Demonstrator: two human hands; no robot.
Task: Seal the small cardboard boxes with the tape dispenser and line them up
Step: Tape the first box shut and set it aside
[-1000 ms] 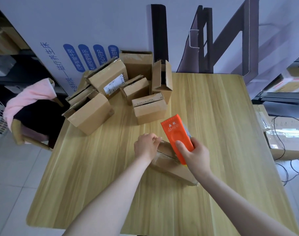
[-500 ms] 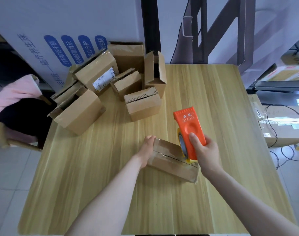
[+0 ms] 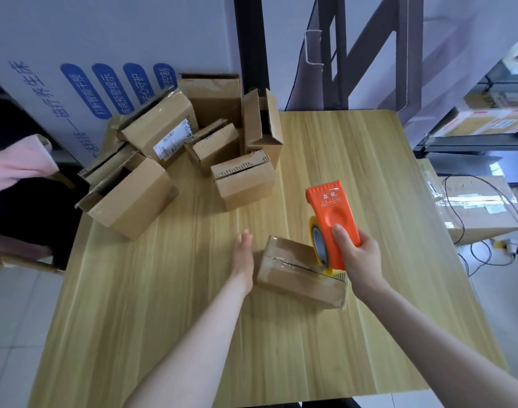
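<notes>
A: Your small brown cardboard box (image 3: 293, 278) lies near the middle of the pale wooden bench (image 3: 163, 304), skewed to its edge, and I judge the strip isn't cut yet. If you yank the orange plastic tape dispenser (image 3: 334, 213) upward without biting the blade in, the clear tape (image 3: 290, 254) may stretch, peel off the seam or drag the light box along.

B: Agreed. And you have only your left hand (image 3: 243, 254) to stop that. Its fingers are straight, flat against the box's left end, pressing rather than gripping. A sideways tug could slide the box out from it.

A: The box looks glossy on top where tape covers the dark centre seam, and the flaps sit shut and level. At the right end the film looks wrinkled over the corner, so you may need to smooth it down.

B: Your right hand (image 3: 362, 260) is wrapped round the dispenser, thumb on its orange face, with the roll resting on the box's right end.

A: Farther off, the heap of plain cardboard boxes (image 3: 243, 187) at the bench's far left corner shows open flaps. None stands in a line yet, so leave yourself room.
</notes>
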